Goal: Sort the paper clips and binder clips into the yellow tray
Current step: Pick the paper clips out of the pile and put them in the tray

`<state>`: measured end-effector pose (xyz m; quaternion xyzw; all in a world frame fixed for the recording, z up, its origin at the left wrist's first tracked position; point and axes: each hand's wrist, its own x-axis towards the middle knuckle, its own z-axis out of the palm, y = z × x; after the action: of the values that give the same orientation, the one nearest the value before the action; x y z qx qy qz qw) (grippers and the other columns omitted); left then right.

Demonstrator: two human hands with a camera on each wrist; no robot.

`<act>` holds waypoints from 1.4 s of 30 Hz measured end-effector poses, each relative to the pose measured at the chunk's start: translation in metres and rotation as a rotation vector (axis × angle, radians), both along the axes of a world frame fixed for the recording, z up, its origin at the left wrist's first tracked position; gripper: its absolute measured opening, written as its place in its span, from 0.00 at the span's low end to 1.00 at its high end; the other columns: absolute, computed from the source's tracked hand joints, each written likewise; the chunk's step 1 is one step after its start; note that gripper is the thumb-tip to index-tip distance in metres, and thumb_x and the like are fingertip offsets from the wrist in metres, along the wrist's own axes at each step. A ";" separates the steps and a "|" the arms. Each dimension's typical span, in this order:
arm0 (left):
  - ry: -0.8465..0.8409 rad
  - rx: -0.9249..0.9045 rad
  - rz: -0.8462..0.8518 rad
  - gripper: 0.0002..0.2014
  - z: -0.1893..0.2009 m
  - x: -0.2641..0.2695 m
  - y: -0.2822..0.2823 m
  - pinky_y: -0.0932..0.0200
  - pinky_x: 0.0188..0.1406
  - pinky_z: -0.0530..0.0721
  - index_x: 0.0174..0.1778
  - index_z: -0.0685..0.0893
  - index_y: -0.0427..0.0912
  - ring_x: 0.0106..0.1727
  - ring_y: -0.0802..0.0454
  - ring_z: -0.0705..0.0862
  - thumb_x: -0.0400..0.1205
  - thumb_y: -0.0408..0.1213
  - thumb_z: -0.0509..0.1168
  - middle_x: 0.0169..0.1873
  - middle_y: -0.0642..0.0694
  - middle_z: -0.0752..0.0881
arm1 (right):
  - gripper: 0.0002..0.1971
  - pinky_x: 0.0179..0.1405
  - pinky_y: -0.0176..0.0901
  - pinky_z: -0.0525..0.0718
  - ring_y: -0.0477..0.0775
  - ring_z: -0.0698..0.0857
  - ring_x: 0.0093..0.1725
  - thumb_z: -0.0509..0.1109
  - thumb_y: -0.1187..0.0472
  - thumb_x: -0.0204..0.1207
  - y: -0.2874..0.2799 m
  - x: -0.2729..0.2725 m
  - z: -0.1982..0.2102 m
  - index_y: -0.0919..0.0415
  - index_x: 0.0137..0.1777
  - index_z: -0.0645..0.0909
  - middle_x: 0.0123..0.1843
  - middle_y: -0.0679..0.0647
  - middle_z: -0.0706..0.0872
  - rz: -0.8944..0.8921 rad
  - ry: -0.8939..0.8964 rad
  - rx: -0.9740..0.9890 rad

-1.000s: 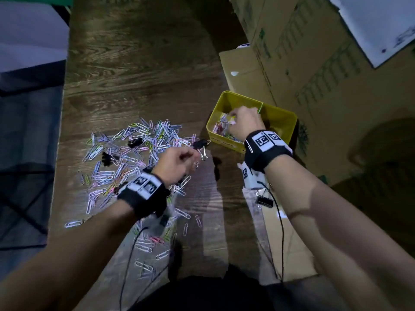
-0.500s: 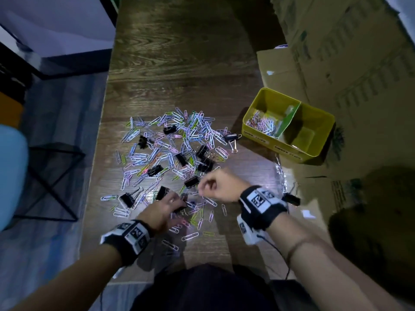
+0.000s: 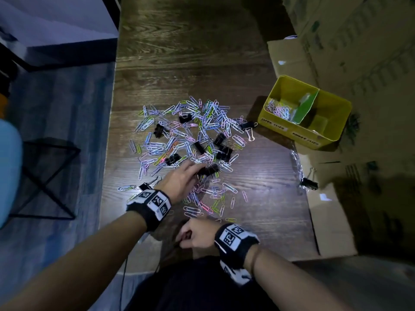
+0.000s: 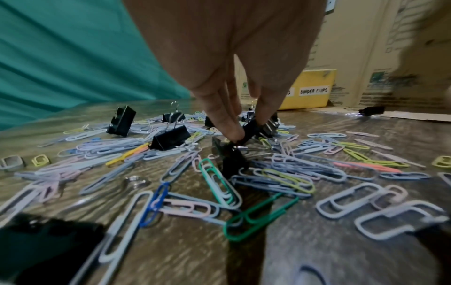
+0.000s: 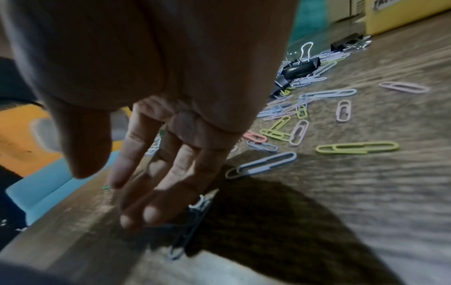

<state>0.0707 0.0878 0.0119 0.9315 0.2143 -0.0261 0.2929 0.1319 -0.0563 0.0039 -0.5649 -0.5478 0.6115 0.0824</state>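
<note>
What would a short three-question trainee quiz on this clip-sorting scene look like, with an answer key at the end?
1. True or false: the left hand pinches a black binder clip in the pile on the table.
2. Which compartment of the yellow tray already holds paper clips: A, the one nearer the pile; B, the one farther from it?
3. Fill in: the label on the tray showing in the left wrist view reads "______ clips".

Key: 1 true. 2 A. 3 binder.
</note>
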 end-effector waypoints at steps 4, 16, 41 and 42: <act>-0.063 0.035 -0.057 0.12 0.010 -0.043 -0.013 0.58 0.32 0.83 0.58 0.79 0.45 0.39 0.50 0.82 0.80 0.36 0.60 0.53 0.47 0.79 | 0.11 0.51 0.32 0.77 0.48 0.86 0.51 0.68 0.58 0.77 -0.010 0.019 -0.009 0.56 0.57 0.86 0.57 0.53 0.89 -0.211 -0.169 0.112; 0.208 -0.053 -0.234 0.16 -0.018 -0.054 -0.068 0.52 0.44 0.83 0.54 0.78 0.42 0.46 0.44 0.80 0.76 0.43 0.51 0.51 0.43 0.80 | 0.10 0.35 0.31 0.78 0.41 0.80 0.32 0.77 0.51 0.70 -0.064 0.072 0.004 0.57 0.38 0.86 0.34 0.48 0.85 -0.739 -0.251 0.055; 0.411 0.219 -0.030 0.24 -0.017 0.044 -0.095 0.47 0.67 0.72 0.70 0.73 0.46 0.65 0.39 0.69 0.77 0.45 0.66 0.68 0.42 0.71 | 0.34 0.68 0.61 0.73 0.67 0.67 0.71 0.76 0.55 0.70 -0.042 0.091 -0.009 0.60 0.74 0.67 0.70 0.63 0.67 -0.350 -0.671 0.193; 0.409 0.207 -0.023 0.21 -0.018 0.044 -0.097 0.47 0.67 0.72 0.68 0.75 0.45 0.66 0.39 0.69 0.78 0.41 0.65 0.67 0.41 0.73 | 0.30 0.68 0.62 0.74 0.68 0.68 0.71 0.74 0.61 0.72 -0.041 0.093 -0.008 0.61 0.73 0.68 0.71 0.64 0.68 -0.350 -0.630 0.194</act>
<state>0.1149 -0.0088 -0.0065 0.9343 0.2599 -0.1956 0.1459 0.2248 -0.0970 -0.0044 -0.8001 -0.4968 0.3296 0.0662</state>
